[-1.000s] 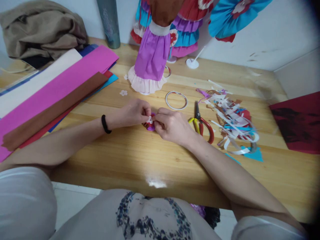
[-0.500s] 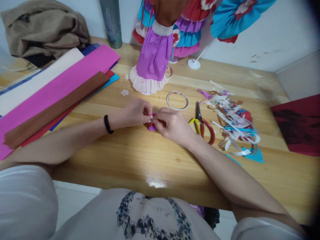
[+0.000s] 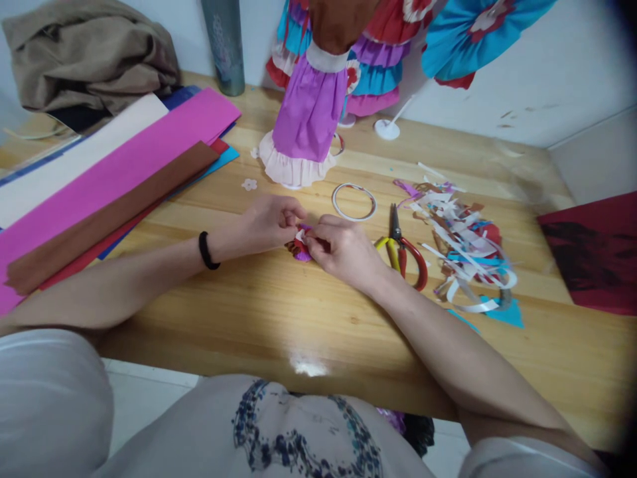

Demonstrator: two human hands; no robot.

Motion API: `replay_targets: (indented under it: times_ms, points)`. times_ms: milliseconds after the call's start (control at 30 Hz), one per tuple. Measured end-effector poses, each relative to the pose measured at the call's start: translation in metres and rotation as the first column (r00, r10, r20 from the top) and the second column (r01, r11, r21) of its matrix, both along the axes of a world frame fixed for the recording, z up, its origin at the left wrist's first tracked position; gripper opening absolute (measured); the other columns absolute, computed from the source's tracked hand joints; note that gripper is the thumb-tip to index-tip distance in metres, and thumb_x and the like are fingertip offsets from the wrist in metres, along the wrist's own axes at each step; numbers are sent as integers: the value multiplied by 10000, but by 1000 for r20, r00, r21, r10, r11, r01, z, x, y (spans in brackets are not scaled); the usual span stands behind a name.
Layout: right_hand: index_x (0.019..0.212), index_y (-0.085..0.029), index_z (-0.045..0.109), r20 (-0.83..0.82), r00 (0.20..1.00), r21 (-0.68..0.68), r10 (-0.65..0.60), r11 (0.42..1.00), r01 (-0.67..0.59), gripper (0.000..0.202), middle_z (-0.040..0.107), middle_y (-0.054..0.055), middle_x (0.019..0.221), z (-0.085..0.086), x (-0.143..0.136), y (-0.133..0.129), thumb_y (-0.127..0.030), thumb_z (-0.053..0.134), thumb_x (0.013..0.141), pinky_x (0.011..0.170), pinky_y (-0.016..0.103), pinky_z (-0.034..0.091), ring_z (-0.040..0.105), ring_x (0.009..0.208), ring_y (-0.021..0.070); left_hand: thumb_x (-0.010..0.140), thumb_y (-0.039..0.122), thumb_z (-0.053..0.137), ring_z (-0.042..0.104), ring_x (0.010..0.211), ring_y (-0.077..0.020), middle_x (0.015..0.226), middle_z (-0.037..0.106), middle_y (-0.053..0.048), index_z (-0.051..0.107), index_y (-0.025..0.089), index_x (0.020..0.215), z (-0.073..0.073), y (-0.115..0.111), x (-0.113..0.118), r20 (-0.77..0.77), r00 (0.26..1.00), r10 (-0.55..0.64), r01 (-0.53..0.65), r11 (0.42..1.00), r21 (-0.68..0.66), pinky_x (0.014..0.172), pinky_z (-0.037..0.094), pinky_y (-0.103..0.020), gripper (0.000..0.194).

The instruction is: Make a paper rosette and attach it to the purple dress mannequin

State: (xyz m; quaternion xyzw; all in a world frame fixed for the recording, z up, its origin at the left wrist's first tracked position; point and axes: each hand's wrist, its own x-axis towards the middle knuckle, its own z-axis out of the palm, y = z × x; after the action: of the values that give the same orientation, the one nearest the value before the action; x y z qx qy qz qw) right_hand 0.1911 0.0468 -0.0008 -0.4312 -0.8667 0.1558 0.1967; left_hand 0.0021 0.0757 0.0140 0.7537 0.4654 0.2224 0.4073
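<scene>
A small pleated paper flower [image 3: 301,249], purple and brown with a white piece at its middle, lies on the wooden table between my hands. My right hand [image 3: 341,249] pinches its right side between thumb and fingers. My left hand [image 3: 273,226], with a black band at the wrist, has its fingers curled and thumb close to the flower's upper left; its fingertips partly hide each other, so I cannot tell whether it grips anything. Right of my right hand lie scissors [image 3: 395,222] with red handles and a yellow-handled tool [image 3: 387,247].
Folded crepe paper [image 3: 124,172] is stacked at the left. A purple paper dress [image 3: 311,109] stands at the back, near a ring [image 3: 354,201] and a white paper flower cutout [image 3: 249,184]. Paper scraps [image 3: 472,239] pile up at the right; a bottle [image 3: 223,50] stands behind.
My left hand has drawn back slightly to the left from the flower's centre, leaving the white piece more visible. My right hand stays at the flower's right side.
</scene>
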Motion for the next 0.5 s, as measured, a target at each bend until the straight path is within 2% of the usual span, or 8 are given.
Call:
replay_targets:
  times_ms: [67, 100, 200, 333, 500]
  points:
    - [719, -144, 639, -14, 1000, -3, 4, 1000, -4, 210, 563, 48, 721, 0, 0, 0, -127, 492, 868, 599, 278, 328, 471, 612, 131, 781, 103, 535, 521, 627, -108, 696, 586, 4, 629, 143, 829, 3, -5, -5, 1, 1000, 31, -31, 992, 123, 585, 410, -235, 113]
    - [716, -146, 634, -22, 1000, -4, 9, 1000, -9, 209, 561, 46, 721, 1, 0, 0, -123, 492, 866, 598, 278, 324, 467, 613, 130, 782, 85, 508, 521, 640, -111, 720, 591, -6, 626, 152, 785, 4, -7, -7, -9, 1000, 11, -9, 976, 217, 588, 404, -239, 135]
    - [715, -151, 624, -48, 999, -17, 16, 1000, -16, 200, 550, 39, 718, 1, 1, 0, -117, 492, 862, 592, 276, 317, 462, 614, 128, 820, 72, 460, 564, 721, -125, 842, 629, -30, 666, 171, 811, 2, -10, -14, -102, 982, -162, 189, 901, 390, 635, 417, -253, 228]
    - [664, -162, 568, -94, 996, -42, 5, 999, -9, 211, 519, 23, 698, 1, 2, 2, -126, 497, 860, 575, 267, 310, 440, 591, 113, 873, 96, 424, 605, 789, -158, 900, 665, -55, 707, 168, 830, -8, -9, -17, -286, 929, -236, 347, 826, 444, 689, 443, -283, 296]
    - [618, -178, 496, -158, 987, -60, 17, 998, -26, 235, 481, -1, 667, 0, 3, 3, -105, 499, 841, 564, 260, 302, 414, 567, 98, 928, 117, 386, 627, 820, -163, 920, 683, -58, 727, 166, 876, -14, -6, -17, -370, 892, -259, 416, 790, 450, 715, 458, -282, 348]
